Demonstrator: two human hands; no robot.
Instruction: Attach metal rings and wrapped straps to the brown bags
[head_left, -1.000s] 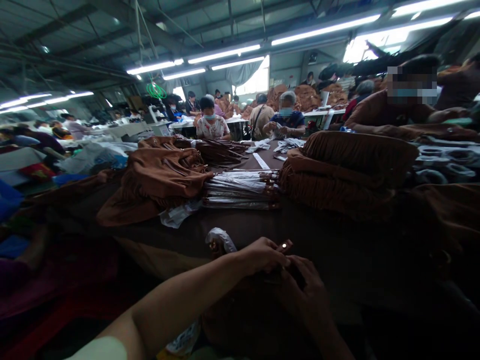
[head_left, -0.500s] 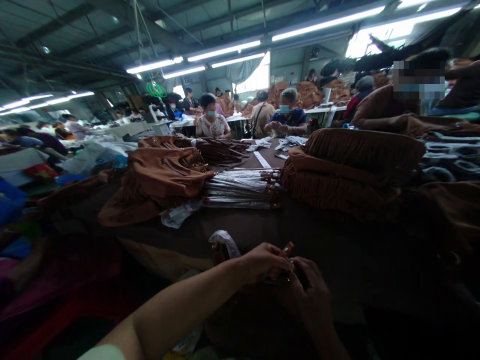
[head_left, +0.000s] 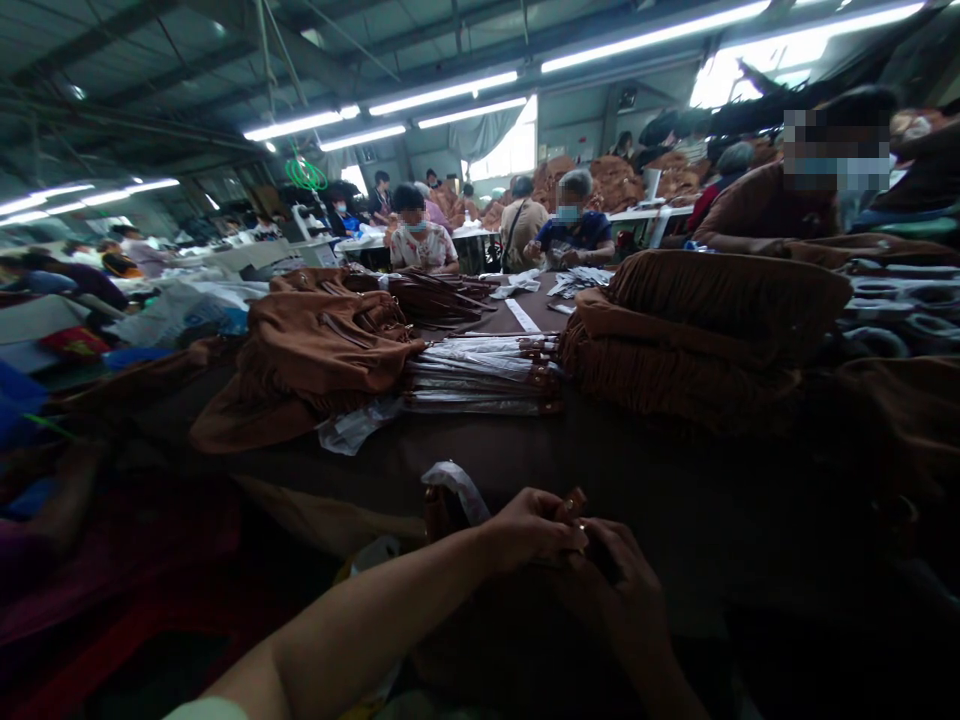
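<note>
My left hand (head_left: 525, 530) reaches across the front edge of the brown table, its thumb and fingers pinched round a brown leather strap (head_left: 575, 501) whose end sticks up. My right hand (head_left: 626, 572) meets it from the right, fingers curled and closed at the same strap. A small gold-coloured fitting glints between my fingertips; its exact shape is hidden. Just left of my hands stands a handle (head_left: 461, 487) wrapped in white plastic. Below them lies a dark mass, probably a bag, too dim to make out.
Ahead lies a bundle of plastic-wrapped straps (head_left: 487, 375). Brown fringed bags are piled left (head_left: 322, 340) and right (head_left: 697, 335) of it. A co-worker's arm (head_left: 75, 490) is at the far left; another person (head_left: 810, 200) works at the right. Others sit across the table.
My hands stay together at the strap, with only a slight shift of the fingers and strap end. The view has tilted slightly, and the co-worker's arm at the left has moved.
</note>
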